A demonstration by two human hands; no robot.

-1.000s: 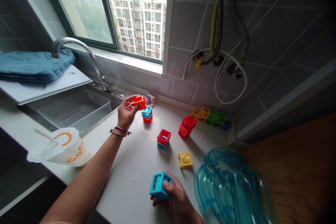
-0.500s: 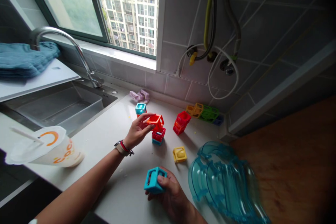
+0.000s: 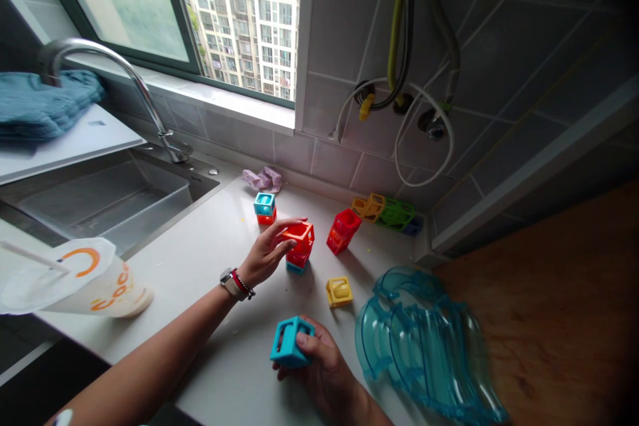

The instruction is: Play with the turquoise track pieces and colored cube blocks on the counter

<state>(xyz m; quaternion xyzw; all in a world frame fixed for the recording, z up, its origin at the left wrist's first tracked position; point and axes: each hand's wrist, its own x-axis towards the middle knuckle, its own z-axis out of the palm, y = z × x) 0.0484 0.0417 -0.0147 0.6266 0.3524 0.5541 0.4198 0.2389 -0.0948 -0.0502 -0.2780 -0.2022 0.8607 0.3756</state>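
- Orange block [image 3: 301, 231] is at the middle of the counter [image 3: 200, 246], directly above a red block [image 3: 300, 255], which stands on a blue block [image 3: 295, 268]; whether the orange and red faces fully meet is too small to tell.
- Left hand [image 3: 260, 261] comes in from the left and pinches the orange block, thumb on the near side and fingers along the far upper edge, so the block lies just right of the palm.
- No long axis shows on the orange block, which looks about as wide as it is tall; the column of 3 under these fingers runs upright.
- Right hand [image 3: 324, 363] is closed around a light-blue cube [image 3: 289, 344], thumb across its right side, raised at the near edge; it is farther from the column than the left hand.
- Yellow cube [image 3: 339, 292] lies between the column and the right hand, a little to the right, touched by neither hand.
- Far left of the column stands a pair of blocks [image 3: 265, 208], blue over orange; far right of it stands a red stack [image 3: 343, 231].
- Clear blue plastic pieces [image 3: 424, 353] lie at the near right, and a drink cup [image 3: 100, 286] stands at the near left.
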